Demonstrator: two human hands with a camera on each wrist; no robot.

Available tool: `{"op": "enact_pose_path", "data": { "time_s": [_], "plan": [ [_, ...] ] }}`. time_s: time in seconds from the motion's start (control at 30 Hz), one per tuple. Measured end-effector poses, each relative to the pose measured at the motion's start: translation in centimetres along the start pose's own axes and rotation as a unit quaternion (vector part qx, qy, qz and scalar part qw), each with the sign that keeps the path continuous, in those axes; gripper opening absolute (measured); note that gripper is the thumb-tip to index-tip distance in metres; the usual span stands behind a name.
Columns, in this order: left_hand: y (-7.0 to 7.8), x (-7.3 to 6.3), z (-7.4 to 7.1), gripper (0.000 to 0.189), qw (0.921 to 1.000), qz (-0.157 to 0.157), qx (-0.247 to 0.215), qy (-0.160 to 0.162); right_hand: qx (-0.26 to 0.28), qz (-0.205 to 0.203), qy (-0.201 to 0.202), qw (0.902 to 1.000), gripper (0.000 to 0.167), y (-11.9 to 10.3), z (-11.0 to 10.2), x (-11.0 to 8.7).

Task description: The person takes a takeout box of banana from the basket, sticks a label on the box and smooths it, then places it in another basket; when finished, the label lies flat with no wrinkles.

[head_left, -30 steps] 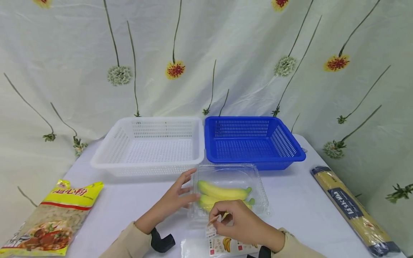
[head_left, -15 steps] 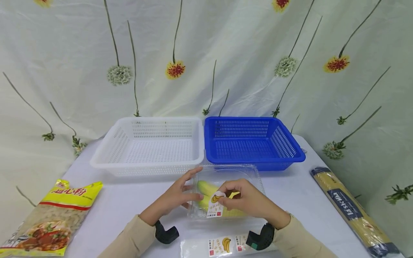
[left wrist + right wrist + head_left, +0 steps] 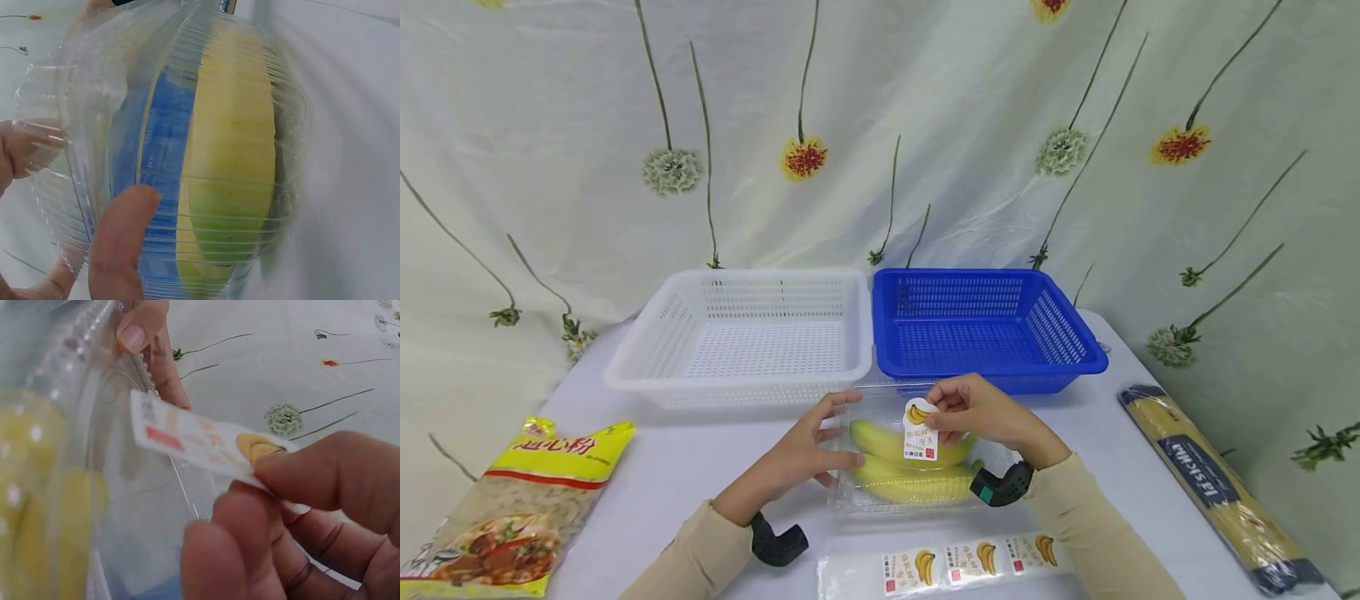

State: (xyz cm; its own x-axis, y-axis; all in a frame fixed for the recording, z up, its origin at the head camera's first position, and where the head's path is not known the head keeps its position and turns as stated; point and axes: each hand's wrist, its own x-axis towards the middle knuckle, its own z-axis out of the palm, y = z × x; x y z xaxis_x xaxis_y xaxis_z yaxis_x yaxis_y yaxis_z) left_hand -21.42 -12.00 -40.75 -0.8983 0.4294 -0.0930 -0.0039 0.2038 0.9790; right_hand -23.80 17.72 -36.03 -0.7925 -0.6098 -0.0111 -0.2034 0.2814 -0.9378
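Observation:
In the head view, a clear plastic clamshell box (image 3: 880, 407) with yellow-green bananas (image 3: 910, 483) inside lies in front of the baskets. My left hand (image 3: 793, 458) holds its left side. The left wrist view has the thumb (image 3: 125, 244) against the ribbed wall and other fingers beyond the clear plastic. Between thumb and fingertips, my right hand (image 3: 988, 417) pinches a white label (image 3: 919, 442) printed with bananas, held over the lid. The right wrist view shows that label (image 3: 194, 437) tilted, its free end near the lid; whether it touches I cannot tell.
A strip of banana labels (image 3: 940, 568) lies at the near edge. Behind the box stand a white basket (image 3: 745, 385) and a blue basket (image 3: 992, 369). At left is a yellow-topped food bag (image 3: 520, 508); at right, a spaghetti pack (image 3: 1217, 492).
My right hand has carried the label up from the strip, away from me, to over the lid. The label now faces up and upright. My left hand stays at the box's left side.

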Motion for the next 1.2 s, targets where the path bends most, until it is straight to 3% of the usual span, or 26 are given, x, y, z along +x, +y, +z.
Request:
{"op": "enact_pose_path", "data": {
  "time_s": [0.27, 0.8, 1.03, 1.2],
  "plan": [
    [0.0, 0.0, -0.1, 0.088, 1.0, -0.001, -0.001, -0.001, -0.062, 0.017, 0.032, 0.9975, 0.012, 0.7, -0.6, 0.1],
    [0.2, 0.0, 0.1, 0.089, 1.0, -0.004, 0.003, 0.0, -0.125, 0.029, 0.121, 0.9844, 0.016, 1.1, 0.6, 0.4],
    [0.1, -0.1, 0.0, 0.09, 1.0, -0.003, 0.0, -0.004, -0.151, 0.016, 0.127, 0.9802, 0.019, 1.1, 0.7, 0.3],
    [0.1, -0.1, 0.1, 0.09, 1.0, -0.006, 0.0, -0.001, -0.164, 0.005, 0.11, 0.9804, 0.009, 1.1, 0.8, 0.3]
  ]
}}
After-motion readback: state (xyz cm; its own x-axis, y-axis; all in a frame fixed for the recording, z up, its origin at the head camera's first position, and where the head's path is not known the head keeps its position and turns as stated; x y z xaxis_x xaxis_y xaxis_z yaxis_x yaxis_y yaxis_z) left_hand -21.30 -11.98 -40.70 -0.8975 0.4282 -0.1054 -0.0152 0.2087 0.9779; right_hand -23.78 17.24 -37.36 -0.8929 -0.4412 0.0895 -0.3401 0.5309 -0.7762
